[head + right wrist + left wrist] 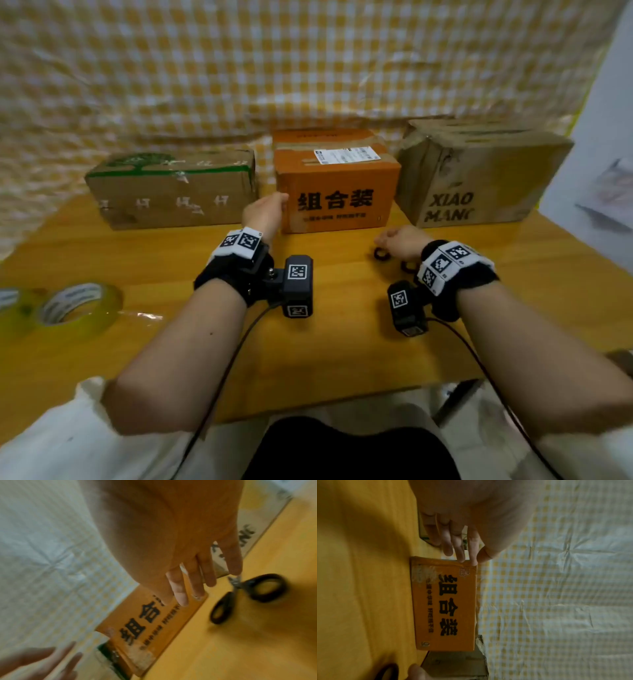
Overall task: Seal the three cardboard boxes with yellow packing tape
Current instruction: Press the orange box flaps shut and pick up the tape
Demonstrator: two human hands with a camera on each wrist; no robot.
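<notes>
Both hands reach toward the middle of three boxes lined up on the table.

The orange box (337,192) stands at twelve o'clock from the person, with the long brown box (171,186) at ten o'clock and the taller brown box (479,174) at two o'clock, all on the wooden table (325,359). The left hand (265,212) has its fingers (460,550) straight and loosely spread, tips touching the orange box's left edge near the top corner. The right hand (399,241) hovers with fingers straight and apart, holding nothing, just before that box's lower right corner and above black scissors (248,596). Two rolls of yellow tape (80,308) lie well apart at eight o'clock, a loose end trailing right.
</notes>
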